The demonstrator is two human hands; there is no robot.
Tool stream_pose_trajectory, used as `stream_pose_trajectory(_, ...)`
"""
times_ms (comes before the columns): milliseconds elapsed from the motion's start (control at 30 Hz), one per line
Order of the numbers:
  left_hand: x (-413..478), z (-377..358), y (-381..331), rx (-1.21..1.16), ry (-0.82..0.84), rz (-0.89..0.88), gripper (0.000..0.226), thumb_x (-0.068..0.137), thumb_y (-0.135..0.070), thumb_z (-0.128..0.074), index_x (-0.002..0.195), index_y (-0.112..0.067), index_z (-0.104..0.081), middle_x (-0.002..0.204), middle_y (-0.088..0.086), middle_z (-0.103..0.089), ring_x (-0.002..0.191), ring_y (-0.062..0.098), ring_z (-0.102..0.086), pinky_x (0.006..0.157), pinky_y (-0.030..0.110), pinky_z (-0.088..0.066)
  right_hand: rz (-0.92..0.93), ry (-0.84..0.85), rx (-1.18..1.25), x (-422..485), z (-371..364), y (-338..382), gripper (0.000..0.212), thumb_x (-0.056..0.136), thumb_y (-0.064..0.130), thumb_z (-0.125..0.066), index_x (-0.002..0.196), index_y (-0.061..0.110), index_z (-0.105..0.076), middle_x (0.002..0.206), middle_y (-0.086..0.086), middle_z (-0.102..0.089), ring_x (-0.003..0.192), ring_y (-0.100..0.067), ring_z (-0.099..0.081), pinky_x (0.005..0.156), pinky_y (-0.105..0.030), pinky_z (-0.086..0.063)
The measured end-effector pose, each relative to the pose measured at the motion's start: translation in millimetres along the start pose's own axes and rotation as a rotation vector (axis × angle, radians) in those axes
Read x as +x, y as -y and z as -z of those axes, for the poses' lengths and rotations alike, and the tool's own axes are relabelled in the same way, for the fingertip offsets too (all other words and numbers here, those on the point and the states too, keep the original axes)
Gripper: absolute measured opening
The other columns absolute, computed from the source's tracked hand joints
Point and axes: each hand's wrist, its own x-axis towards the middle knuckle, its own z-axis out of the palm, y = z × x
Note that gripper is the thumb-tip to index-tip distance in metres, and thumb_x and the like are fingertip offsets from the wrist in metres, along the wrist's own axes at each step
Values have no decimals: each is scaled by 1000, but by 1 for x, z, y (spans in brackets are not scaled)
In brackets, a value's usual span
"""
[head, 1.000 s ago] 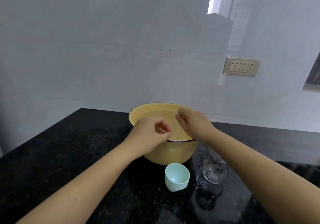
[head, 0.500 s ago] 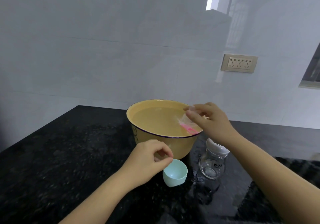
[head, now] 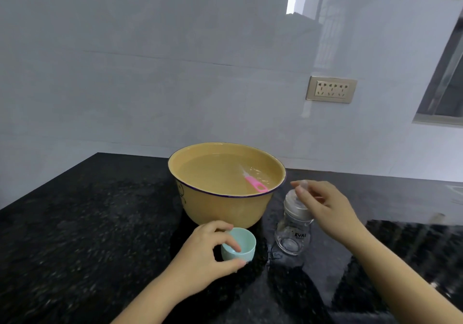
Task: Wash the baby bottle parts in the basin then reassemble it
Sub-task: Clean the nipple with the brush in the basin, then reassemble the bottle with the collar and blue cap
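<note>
A yellow basin (head: 225,206) full of water stands on the black counter, with a pink-handled brush (head: 254,184) floating in it. In front of it lies a pale blue cap (head: 241,244), mouth up, and my left hand (head: 205,253) pinches it between thumb and fingers. To the right stands the clear glass bottle (head: 293,236) with a grey collar. My right hand (head: 323,206) pinches a clear teat (head: 300,186) at the bottle's top.
The black speckled counter (head: 100,223) is wet around the bottle. A white tiled wall rises behind, with a socket plate (head: 330,89) at the right. A window frame (head: 446,78) shows at the far right edge.
Both hands left the basin. My left hand came down and took hold of the blue cap. My right hand moved right with the teat to the bottle's top; the brush stays in the water.
</note>
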Motion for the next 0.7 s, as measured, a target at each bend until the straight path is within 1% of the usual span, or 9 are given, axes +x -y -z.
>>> stream_pose_trajectory(67, 1, 0, 2, 5, -24, -4, 17, 70, -44, -76, 65, -42, -60, 118, -29, -47, 118, -2, -43, 100, 19, -31, -22, 22, 46, -1, -2, -2, 16, 92, 38, -53, 100, 35, -67, 101, 12, -64, 97, -7, -59, 89, -33, -49)
stream_pose_trajectory(167, 2, 4, 5, 0, -56, -7, 23, 73, -34, -76, 61, -37, -57, 114, -28, -49, 114, -2, -48, 98, 17, -32, -60, 118, 158, -4, -3, -2, 15, 87, 37, -61, 102, 36, -61, 99, 11, -67, 93, -5, -62, 87, -31, -51)
stream_pose_trajectory(267, 2, 8, 8, 8, -71, -18, 24, 73, -31, -77, 60, -35, -57, 112, -28, -50, 111, -5, -48, 95, 13, -31, -120, 217, 282, -9, -6, -6, 41, 76, 28, -77, 108, 39, -54, 96, 9, -66, 90, -12, -66, 85, -32, -54)
stream_pose_trajectory(300, 1, 9, 10, 15, -74, -24, 24, 73, -30, -77, 61, -35, -57, 112, -29, -50, 110, -6, -48, 94, 11, -30, -120, 223, 298, -11, -8, -8, 48, 73, 25, -80, 110, 38, -52, 96, 10, -66, 90, -14, -66, 85, -33, -55)
stream_pose_trajectory(367, 0, 12, 13, 34, -80, -32, 24, 73, -30, -77, 62, -36, -57, 112, -30, -50, 110, -7, -48, 92, 7, -29, -104, 192, 281, -10, -11, -11, 55, 69, 20, -83, 109, 38, -50, 93, 15, -65, 87, -13, -65, 83, -33, -55)
stream_pose_trajectory(433, -1, 17, 18, 46, -86, -33, 22, 72, -31, -77, 63, -37, -58, 111, -31, -50, 110, -6, -49, 93, 10, -30, -73, 154, 257, -9, -15, -13, 55, 69, 16, -83, 107, 40, -51, 91, 19, -64, 84, -8, -63, 81, -30, -53)
stream_pose_trajectory(533, -4, 26, 26, 49, -102, -18, 19, 71, -31, -78, 67, -37, -61, 111, -32, -51, 110, -7, -48, 95, 13, -32, -18, 122, 227, -11, -20, -13, 55, 69, 12, -82, 106, 40, -51, 91, 20, -64, 80, -3, -61, 76, -21, -47)
stream_pose_trajectory(600, -7, 34, 33, 55, -128, -15, 18, 72, -26, -79, 69, -35, -63, 110, -31, -53, 109, -10, -48, 95, 9, -31, 8, 128, 229, -14, -22, -8, 55, 70, 10, -81, 106, 40, -51, 91, 21, -63, 78, -1, -60, 73, -18, -46)
stream_pose_trajectory(700, -10, 43, 41, 61, -146, -30, 16, 72, -22, -80, 72, -31, -66, 110, -28, -57, 106, -13, -51, 89, 0, -30, 21, 172, 288, -21, -26, 0, 54, 72, 7, -80, 106, 37, -51, 89, 19, -64, 76, -1, -61, 70, -20, -48)
